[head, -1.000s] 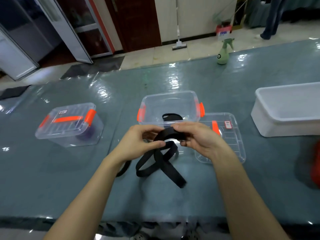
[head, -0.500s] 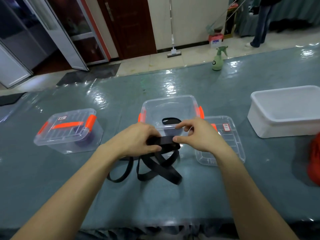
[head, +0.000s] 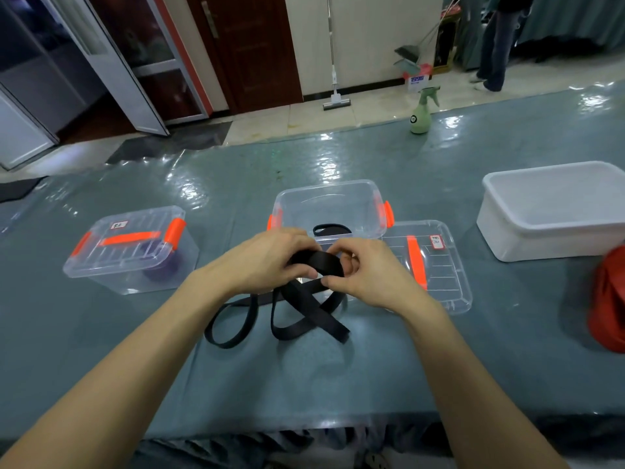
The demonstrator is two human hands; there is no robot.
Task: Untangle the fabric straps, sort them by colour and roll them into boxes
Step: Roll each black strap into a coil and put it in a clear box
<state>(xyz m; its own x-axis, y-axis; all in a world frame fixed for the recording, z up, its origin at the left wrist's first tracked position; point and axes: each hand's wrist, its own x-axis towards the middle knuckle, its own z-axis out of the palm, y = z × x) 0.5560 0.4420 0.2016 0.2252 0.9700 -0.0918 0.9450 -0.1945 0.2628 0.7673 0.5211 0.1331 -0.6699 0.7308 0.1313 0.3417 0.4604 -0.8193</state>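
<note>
The left hand [head: 267, 262] and right hand [head: 365, 272] both pinch the flat black woven fabric strap [head: 318, 264], whose held span runs left to right just before the open clear plastic box [head: 324, 204], with loose loops lying toward the person on the grey-green worktop [head: 304, 377].

Table [head: 101, 333] had a glossy teal cover with clear film over it, lots of glare. Green spray bottle [head: 420, 116] stood upright near the far edge, right of centre. On the tiled floor [head: 287, 123] behind it: a squeegee mop [head: 336, 104] propped against the white wall, and a dustpan [head: 407, 64] with a small blue-on-white sign [head: 416, 81] just beside it. Dark wooden door [head: 250, 45] was shut, glass door [head: 142, 62] swung open at left, dark mat [head: 176, 143] below it. Person [head: 493, 45] stood far right, only the legs showing.
</note>
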